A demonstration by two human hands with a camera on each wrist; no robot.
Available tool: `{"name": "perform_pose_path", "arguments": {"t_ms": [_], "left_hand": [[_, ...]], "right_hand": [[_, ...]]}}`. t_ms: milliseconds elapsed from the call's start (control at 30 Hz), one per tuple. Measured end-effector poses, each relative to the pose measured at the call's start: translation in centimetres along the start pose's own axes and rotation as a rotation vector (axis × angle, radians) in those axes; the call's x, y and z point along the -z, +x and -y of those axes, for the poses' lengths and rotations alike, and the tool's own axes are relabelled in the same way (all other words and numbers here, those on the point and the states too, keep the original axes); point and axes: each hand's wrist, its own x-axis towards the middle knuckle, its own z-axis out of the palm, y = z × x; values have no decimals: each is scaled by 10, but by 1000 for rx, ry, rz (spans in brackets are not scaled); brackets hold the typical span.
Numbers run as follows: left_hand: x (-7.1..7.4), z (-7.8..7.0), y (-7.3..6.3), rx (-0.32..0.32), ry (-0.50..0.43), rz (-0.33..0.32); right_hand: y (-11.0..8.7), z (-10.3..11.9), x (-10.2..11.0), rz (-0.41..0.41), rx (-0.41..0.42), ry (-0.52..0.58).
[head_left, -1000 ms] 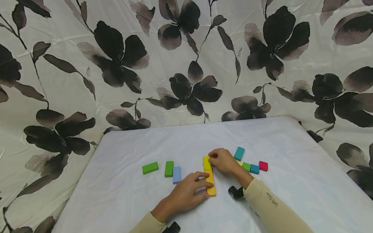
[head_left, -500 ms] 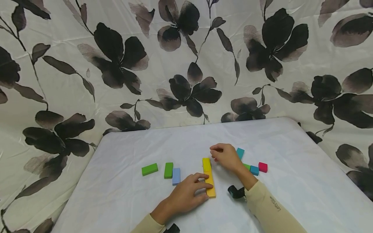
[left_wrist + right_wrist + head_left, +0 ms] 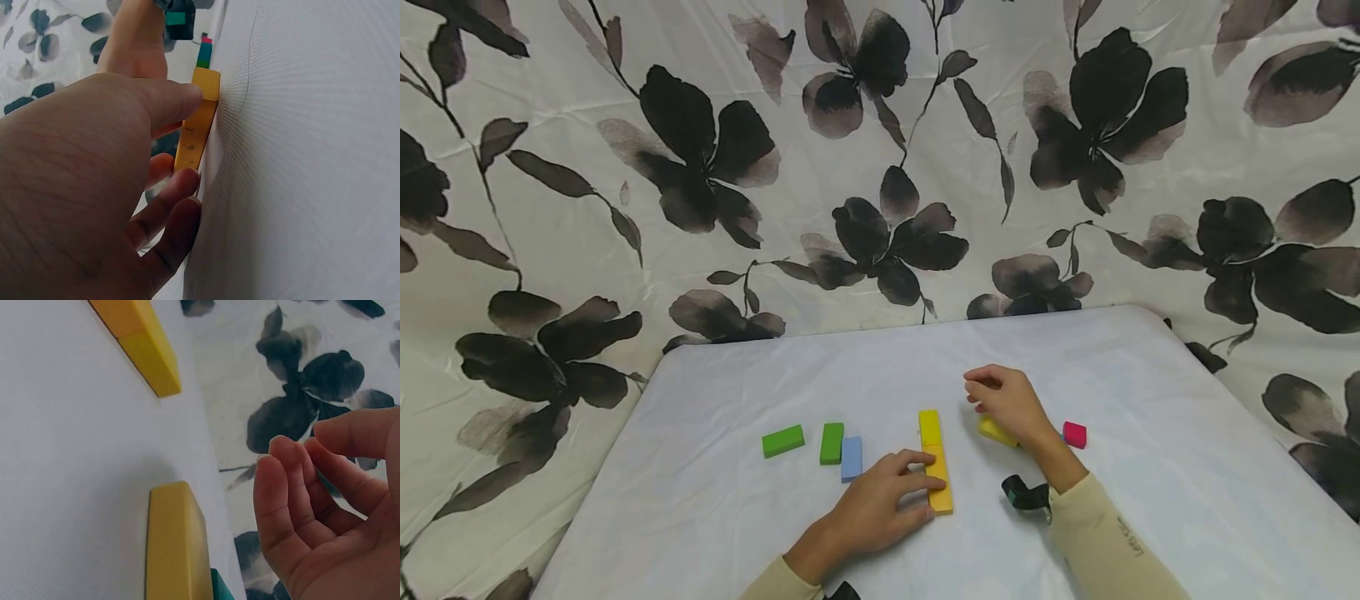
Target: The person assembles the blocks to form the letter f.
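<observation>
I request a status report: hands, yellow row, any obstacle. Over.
Left hand touches row. Right hand holds nothing, near loose yellow block. Row lies flat on table. Obstacle: none seen at row's far end.

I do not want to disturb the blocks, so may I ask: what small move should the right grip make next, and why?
Probably lower the right grip to the loose yellow block and pinch it. The right grip is empty and hovers near that block, which lies apart from the yellow-orange row, where the left grip rests.
</observation>
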Motion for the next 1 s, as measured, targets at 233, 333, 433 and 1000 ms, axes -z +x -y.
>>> {"name": "perform_pose_path", "arguments": {"t_ms": [233, 333, 433, 1000], "left_hand": [[-2, 2, -2, -5, -12, -3], [-1, 2, -1, 1, -12, 4], [-1, 1, -1, 1, -10, 3], [-1, 2, -1, -22, 11, -7]], "right_hand": [[1, -5, 14, -22, -39, 56], [1, -7, 21, -33, -40, 69], [1, -9, 28, -48, -46, 69], [1, -19, 48, -112, -155, 22]]}}
